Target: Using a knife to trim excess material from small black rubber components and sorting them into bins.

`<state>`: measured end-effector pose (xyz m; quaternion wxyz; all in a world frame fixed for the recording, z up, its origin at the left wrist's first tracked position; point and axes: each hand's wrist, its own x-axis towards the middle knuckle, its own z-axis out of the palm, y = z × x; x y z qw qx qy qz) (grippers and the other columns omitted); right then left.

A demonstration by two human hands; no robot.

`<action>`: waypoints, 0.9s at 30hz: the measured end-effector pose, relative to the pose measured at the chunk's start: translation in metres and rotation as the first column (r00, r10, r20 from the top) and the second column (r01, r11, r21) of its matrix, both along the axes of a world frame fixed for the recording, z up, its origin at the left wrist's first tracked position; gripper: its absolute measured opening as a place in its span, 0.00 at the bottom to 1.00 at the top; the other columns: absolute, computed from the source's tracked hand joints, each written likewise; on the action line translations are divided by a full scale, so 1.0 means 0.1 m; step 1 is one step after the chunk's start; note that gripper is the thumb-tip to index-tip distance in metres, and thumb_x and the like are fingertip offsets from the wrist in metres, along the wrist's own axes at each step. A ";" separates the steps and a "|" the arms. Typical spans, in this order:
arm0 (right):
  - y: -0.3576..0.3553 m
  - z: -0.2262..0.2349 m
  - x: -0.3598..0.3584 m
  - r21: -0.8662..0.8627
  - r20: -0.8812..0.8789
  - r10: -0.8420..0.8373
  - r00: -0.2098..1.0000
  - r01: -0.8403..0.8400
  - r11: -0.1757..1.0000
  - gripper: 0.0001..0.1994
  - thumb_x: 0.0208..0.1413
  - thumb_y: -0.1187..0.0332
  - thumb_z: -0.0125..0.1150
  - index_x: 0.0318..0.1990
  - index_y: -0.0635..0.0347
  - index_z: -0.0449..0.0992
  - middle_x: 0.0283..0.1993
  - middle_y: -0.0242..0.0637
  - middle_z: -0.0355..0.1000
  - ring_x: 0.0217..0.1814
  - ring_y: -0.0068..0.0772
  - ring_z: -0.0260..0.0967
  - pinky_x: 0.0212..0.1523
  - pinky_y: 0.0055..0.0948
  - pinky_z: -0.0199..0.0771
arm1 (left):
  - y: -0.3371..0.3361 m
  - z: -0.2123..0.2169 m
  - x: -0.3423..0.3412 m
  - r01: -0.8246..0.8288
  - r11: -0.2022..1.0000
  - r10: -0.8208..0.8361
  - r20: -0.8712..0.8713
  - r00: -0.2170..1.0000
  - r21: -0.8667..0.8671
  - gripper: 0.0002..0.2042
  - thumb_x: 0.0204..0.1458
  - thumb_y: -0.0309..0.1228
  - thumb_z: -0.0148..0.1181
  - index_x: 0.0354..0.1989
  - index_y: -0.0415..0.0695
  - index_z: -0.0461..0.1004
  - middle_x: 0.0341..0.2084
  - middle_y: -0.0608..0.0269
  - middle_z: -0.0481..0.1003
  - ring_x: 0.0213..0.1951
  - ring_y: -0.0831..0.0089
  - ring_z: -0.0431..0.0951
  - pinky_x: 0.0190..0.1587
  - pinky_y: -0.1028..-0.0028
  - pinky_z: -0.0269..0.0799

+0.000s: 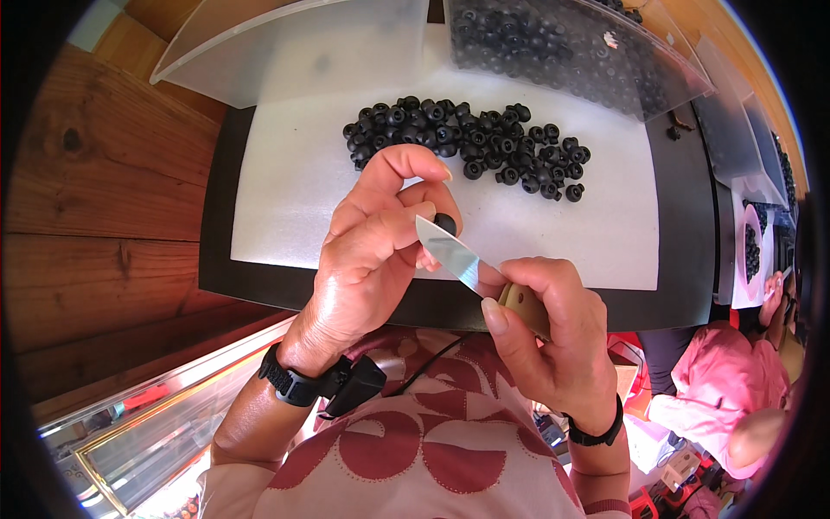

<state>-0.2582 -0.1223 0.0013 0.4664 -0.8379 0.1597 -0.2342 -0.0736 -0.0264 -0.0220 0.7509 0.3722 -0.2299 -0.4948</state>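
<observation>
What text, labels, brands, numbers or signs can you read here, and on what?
None legible.
Knife in the right hand: faint dark mark on the blade, too blurred to tell if it's print.
Black piece: no readable text.
Red-and-white scrap by the clear bin: too small.
Shirt: bold red shapes, no readable words.

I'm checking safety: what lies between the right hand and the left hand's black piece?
The head view shows the knife's blade between the right hand and that black piece.
</observation>
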 end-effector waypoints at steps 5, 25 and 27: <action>0.00 -0.01 0.01 -0.004 0.000 0.000 1.000 0.000 1.000 0.13 0.58 0.75 0.66 0.48 0.63 0.69 0.31 0.36 0.75 0.24 0.39 0.74 0.25 0.33 0.72 | 0.00 -0.03 0.00 0.011 0.999 -0.010 0.015 1.000 -0.035 0.17 0.58 0.27 0.50 0.56 0.42 0.64 0.31 0.59 0.73 0.30 0.80 0.66 0.37 0.78 0.66; -0.03 -0.03 -0.02 0.040 0.053 0.019 0.998 -0.021 0.999 0.12 0.60 0.78 0.64 0.48 0.65 0.69 0.33 0.38 0.77 0.24 0.34 0.75 0.27 0.29 0.74 | 0.02 -0.02 -0.01 0.004 1.000 -0.004 -0.018 1.000 -0.016 0.17 0.60 0.26 0.52 0.58 0.43 0.63 0.34 0.61 0.74 0.32 0.80 0.68 0.39 0.78 0.65; -0.02 0.02 -0.01 0.025 0.026 0.012 1.000 -0.012 1.000 0.12 0.60 0.77 0.64 0.48 0.65 0.69 0.33 0.37 0.77 0.25 0.35 0.76 0.27 0.30 0.74 | 0.02 -0.02 -0.01 0.010 1.000 -0.010 -0.013 1.000 -0.014 0.18 0.60 0.27 0.52 0.58 0.43 0.63 0.35 0.61 0.75 0.32 0.81 0.68 0.40 0.79 0.66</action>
